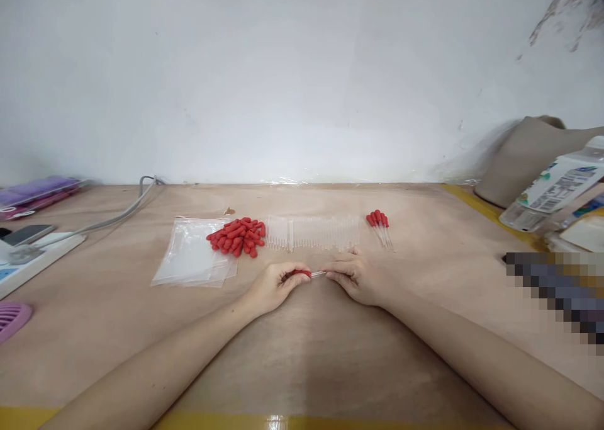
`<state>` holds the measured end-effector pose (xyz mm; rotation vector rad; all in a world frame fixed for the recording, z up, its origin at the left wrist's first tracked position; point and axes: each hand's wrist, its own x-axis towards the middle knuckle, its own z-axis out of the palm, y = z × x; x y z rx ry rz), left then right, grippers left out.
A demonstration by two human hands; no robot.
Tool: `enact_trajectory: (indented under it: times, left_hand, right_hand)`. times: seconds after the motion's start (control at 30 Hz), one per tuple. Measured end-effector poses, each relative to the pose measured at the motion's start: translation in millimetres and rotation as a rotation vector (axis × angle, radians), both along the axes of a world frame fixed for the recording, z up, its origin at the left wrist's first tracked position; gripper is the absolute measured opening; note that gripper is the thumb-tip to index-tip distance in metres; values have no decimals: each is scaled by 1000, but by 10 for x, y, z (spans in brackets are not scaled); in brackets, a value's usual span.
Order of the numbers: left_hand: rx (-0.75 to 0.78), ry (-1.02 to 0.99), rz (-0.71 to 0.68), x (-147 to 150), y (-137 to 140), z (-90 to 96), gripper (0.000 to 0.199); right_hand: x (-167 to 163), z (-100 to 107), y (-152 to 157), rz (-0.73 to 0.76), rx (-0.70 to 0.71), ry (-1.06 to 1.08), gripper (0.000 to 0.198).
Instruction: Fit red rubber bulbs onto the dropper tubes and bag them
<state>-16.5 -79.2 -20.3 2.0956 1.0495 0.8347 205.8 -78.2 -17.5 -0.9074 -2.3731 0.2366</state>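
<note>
My left hand (pixel 282 283) pinches a red rubber dropper bulb (pixel 302 272) between thumb and fingers. A thin glass dropper tube (pixel 318 274) runs from the bulb toward my right hand (pixel 353 275), whose thumb and fingertips close on its other end. Tube and bulb meet end to end; how deep the tube sits cannot be seen. Behind my hands lies a row of clear glass tubes (pixel 316 233) side by side. To their left is a heap of red bulbs (pixel 237 236). Several droppers with red bulbs (pixel 377 219) lie together at the right.
Clear plastic bags (pixel 189 254) lie beside the bulb heap. A white power strip (pixel 51 254) with a grey cable (pixel 113 221), a phone (pixel 29 235) and a pink slotted object (pixel 13 320) are left. A plastic bottle (pixel 557 184) leans at the right, near a beige container (pixel 514 159).
</note>
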Motion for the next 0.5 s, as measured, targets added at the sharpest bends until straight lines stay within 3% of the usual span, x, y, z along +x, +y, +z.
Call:
enact_trajectory:
  times: [0.27,0.5]
  left_hand:
    - [67,72,16,10,-3,25,22]
    - [164,91,36,17,-15,39,22]
  right_hand:
    - [-30,-66,-20,-107,195,-65,23]
    - [-41,-65,-45,-88,196,-81,24]
